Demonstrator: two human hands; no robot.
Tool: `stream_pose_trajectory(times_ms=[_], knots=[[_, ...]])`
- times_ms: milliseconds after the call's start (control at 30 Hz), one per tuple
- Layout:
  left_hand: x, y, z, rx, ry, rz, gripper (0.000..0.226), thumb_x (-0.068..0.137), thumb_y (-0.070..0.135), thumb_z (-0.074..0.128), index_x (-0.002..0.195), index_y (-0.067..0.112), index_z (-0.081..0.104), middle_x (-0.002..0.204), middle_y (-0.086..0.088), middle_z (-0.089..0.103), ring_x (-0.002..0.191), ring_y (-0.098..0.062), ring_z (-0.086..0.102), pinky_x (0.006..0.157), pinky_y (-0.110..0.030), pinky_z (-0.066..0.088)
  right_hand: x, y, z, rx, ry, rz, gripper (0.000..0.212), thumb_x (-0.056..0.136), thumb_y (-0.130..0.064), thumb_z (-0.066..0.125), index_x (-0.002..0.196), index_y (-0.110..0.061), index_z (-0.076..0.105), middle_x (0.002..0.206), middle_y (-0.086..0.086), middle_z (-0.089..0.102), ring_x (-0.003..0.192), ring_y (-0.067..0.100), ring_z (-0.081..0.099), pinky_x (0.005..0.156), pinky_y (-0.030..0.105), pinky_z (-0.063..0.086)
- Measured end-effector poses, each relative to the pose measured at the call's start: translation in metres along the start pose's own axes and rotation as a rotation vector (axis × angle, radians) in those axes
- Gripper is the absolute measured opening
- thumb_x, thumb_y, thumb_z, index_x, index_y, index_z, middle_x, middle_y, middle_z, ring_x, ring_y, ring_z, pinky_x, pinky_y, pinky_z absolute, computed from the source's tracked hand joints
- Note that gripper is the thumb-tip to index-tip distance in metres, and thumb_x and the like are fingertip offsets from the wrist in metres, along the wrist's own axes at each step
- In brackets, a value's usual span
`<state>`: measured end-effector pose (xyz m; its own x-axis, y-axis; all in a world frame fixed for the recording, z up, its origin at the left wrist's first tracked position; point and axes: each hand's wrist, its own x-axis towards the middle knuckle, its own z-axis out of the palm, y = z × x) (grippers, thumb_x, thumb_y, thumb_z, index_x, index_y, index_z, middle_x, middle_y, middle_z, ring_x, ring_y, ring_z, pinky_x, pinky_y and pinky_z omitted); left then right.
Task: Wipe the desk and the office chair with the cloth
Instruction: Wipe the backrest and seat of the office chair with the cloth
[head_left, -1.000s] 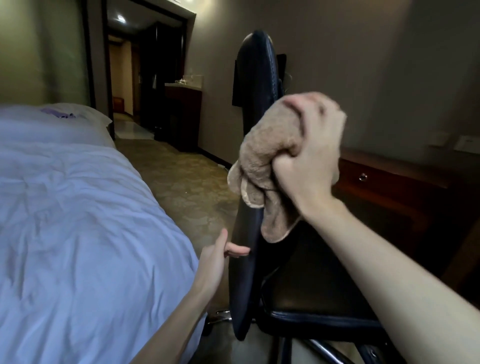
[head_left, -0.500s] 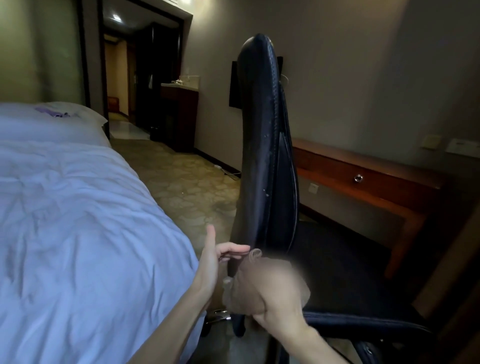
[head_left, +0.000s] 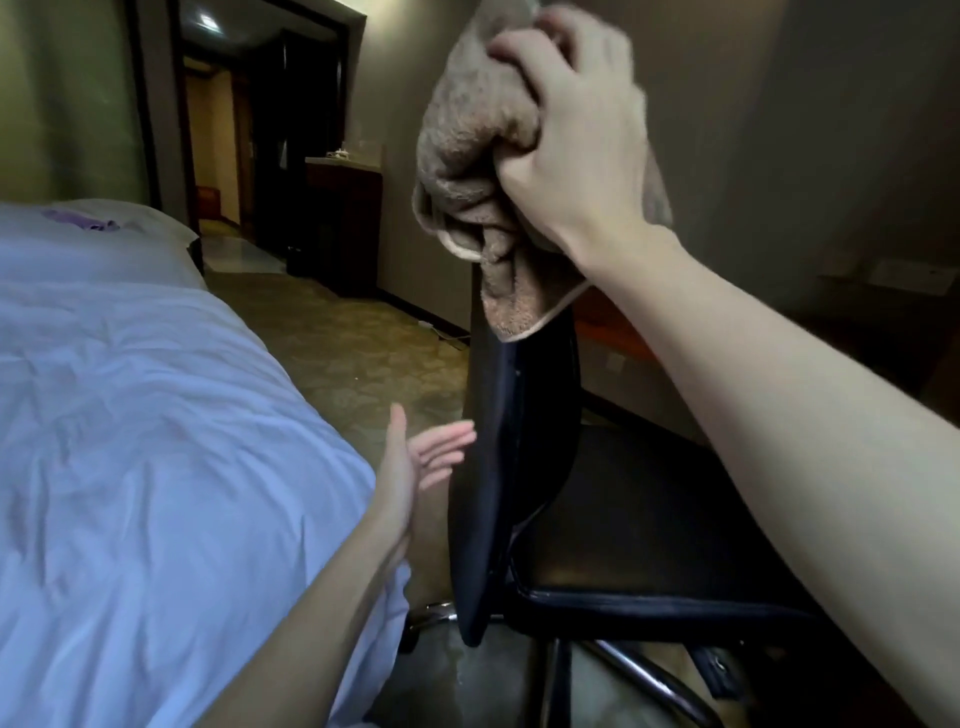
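You've got the cloth (head_left: 478, 171) wadded in your right hand (head_left: 571, 140), fingers curled tight round it, up at the top of the chair back (head_left: 514, 441). I'd flatten it a bit and pull down in long overlapping strokes. Your left hand (head_left: 415, 467) is spread, fingers straight, just beside the lower chair back; can't tell if it touches. Brace there so the chair doesn't swivel.

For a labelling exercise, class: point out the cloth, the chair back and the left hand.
cloth (head_left: 467, 156), head view, on its bunched middle.
chair back (head_left: 498, 467), head view, on its black side edge.
left hand (head_left: 408, 475), head view, on the palm.
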<state>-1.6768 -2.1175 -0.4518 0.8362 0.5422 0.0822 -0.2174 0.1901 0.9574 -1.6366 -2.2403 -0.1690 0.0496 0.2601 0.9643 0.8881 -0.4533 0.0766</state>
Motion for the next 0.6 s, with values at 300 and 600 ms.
stream_pose_trajectory(times_ms=[300,600], knots=[[0.008,-0.003,0.005,-0.195,0.048,-0.002,0.080,0.108,0.055,0.010,0.103,0.012,0.078,0.104,-0.008,0.080,0.098,-0.012,0.074,0.095,-0.030,0.045,-0.189,0.023,0.050,0.095,-0.035,-0.008,0.051,0.076,-0.008,0.075,0.126,-0.011,0.073,0.153,0.014,0.054,0.142,0.036,0.049,0.109,0.049,0.046],[0.006,0.002,-0.012,-0.112,-0.041,-0.027,0.079,0.105,0.065,0.018,0.121,0.015,0.077,0.118,-0.018,0.075,0.109,-0.021,0.074,0.082,-0.025,0.060,-0.346,0.003,0.089,0.128,-0.321,0.085,0.051,0.074,-0.020,0.087,0.124,-0.019,0.076,0.138,0.014,0.042,0.114,0.034,0.047,0.085,0.052,0.049]])
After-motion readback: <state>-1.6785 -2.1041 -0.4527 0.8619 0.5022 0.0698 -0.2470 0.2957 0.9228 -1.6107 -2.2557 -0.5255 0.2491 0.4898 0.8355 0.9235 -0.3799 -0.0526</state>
